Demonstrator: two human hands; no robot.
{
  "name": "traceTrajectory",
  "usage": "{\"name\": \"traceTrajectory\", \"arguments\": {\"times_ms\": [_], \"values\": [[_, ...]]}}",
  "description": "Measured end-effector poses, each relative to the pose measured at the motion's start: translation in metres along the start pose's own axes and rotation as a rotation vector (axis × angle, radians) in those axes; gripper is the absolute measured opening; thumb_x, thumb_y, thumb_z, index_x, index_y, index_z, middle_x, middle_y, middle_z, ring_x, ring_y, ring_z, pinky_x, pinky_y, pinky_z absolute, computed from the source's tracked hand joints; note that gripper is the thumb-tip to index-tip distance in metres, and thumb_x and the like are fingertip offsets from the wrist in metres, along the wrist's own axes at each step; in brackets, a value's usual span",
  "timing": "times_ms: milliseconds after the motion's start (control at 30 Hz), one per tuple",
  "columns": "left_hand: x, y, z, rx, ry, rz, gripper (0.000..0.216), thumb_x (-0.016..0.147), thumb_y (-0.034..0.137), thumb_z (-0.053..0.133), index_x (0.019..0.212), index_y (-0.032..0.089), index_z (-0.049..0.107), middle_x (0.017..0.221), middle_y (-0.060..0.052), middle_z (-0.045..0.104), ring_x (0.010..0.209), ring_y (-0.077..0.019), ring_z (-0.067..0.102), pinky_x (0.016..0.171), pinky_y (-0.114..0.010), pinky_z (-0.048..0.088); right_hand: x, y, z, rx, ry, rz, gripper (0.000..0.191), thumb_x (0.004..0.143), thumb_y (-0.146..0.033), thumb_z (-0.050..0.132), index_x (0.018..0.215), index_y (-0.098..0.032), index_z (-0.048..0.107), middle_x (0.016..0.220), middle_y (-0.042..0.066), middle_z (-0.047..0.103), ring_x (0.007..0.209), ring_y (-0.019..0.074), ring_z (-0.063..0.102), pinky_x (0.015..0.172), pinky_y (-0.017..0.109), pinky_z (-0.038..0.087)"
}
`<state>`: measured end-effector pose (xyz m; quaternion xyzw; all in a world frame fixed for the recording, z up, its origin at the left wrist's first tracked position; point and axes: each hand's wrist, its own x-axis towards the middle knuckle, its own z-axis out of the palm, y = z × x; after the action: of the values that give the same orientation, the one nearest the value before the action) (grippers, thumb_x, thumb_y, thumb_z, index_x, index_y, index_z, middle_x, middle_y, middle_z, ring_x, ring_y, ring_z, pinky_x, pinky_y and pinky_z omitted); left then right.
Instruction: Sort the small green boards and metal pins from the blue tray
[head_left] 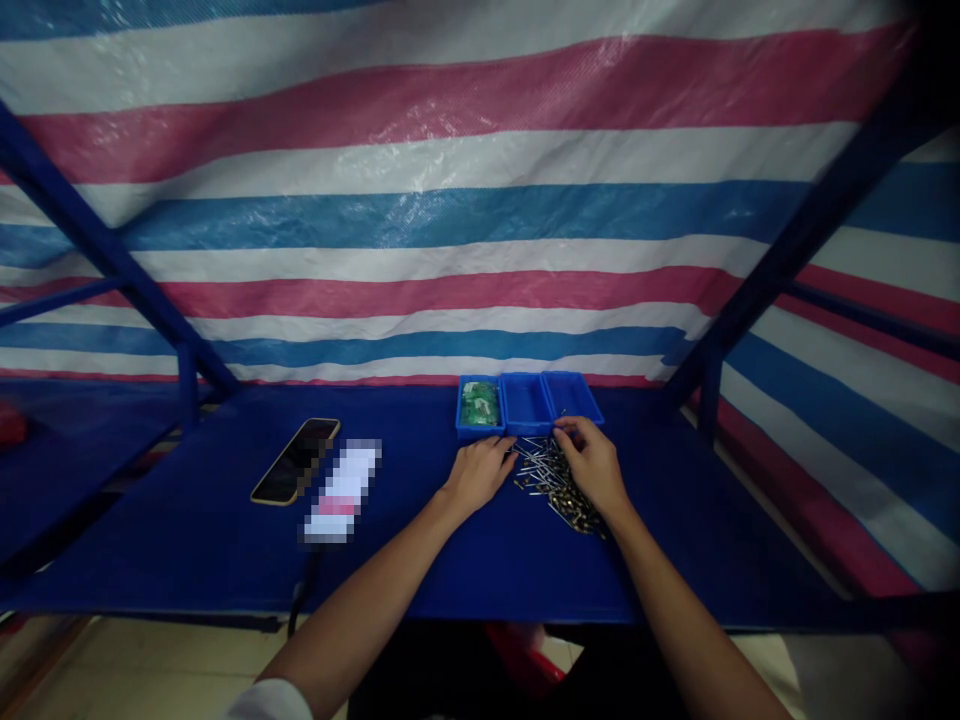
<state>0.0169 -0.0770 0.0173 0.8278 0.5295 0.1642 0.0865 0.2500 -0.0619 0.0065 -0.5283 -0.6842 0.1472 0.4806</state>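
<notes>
A loose pile of long screws (553,470), with thin silvery shafts and some brass-coloured ends, lies on the blue table. My left hand (480,472) rests at the pile's left edge, thumb and fingers drawn together. Whatever sits between those fingertips is too small to make out. Over the pile's right side is my right hand (592,462), its fingertips pinched close to the front of the bins. A tiny tip shows above that pinch, seemingly a screw. Behind the hands stand a middle blue bin (527,400) and a right blue bin (573,396).
The left blue bin (480,433) holds green packets (480,402). On the left of the table (420,560) lie a phone (296,462) and a blurred-out bright device (343,492) with a cable. Blue frame bars slant up at both sides before a striped sheet (450,295).
</notes>
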Motion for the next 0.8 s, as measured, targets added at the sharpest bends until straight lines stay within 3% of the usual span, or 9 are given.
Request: {"name": "traceTrajectory", "arguments": {"times_ms": [133,300,567,800], "values": [[0.001,0.001,0.000,-0.012,-0.002,-0.012,0.035,0.110,0.041,0.048,0.139,0.028,0.064,0.124,-0.006,0.075,0.108,-0.0242,0.074,0.090,-0.032,0.059,-0.004,-0.005,0.003,-0.101,-0.209,-0.117,0.020,0.103,-0.041,0.061,0.097,-0.026,0.073,0.085,0.004,0.069,0.083,0.0246,0.063,0.080,0.038,0.047],[0.002,0.000,0.001,-0.037,-0.013,-0.052,0.033,0.108,0.039,0.054,0.137,0.028,0.063,0.121,-0.005,0.076,0.107,-0.0234,0.075,0.089,-0.031,0.058,-0.006,-0.002,0.005,-0.225,-0.362,-0.179,0.014,0.100,-0.040,0.068,0.103,-0.028,0.074,0.087,0.003,0.068,0.087,0.0252,0.063,0.083,0.039,0.043],[0.000,0.001,-0.004,-0.047,-0.030,-0.018,0.032,0.106,0.028,0.051,0.136,0.032,0.065,0.122,-0.002,0.075,0.106,-0.0203,0.074,0.091,-0.029,0.057,-0.005,0.001,0.005,-0.240,-0.420,-0.144,0.006,0.099,-0.028,0.066,0.098,-0.028,0.072,0.089,0.001,0.067,0.089,0.0223,0.061,0.083,0.036,0.038],[0.001,-0.001,-0.001,-0.030,-0.016,-0.024,0.028,0.109,0.035,0.050,0.134,0.029,0.063,0.119,-0.004,0.076,0.105,-0.0216,0.075,0.087,-0.029,0.057,-0.006,-0.009,0.002,-0.180,-0.406,-0.131,0.010,0.100,-0.026,0.060,0.092,-0.026,0.066,0.090,0.001,0.065,0.088,0.0223,0.060,0.082,0.035,0.041]]}}
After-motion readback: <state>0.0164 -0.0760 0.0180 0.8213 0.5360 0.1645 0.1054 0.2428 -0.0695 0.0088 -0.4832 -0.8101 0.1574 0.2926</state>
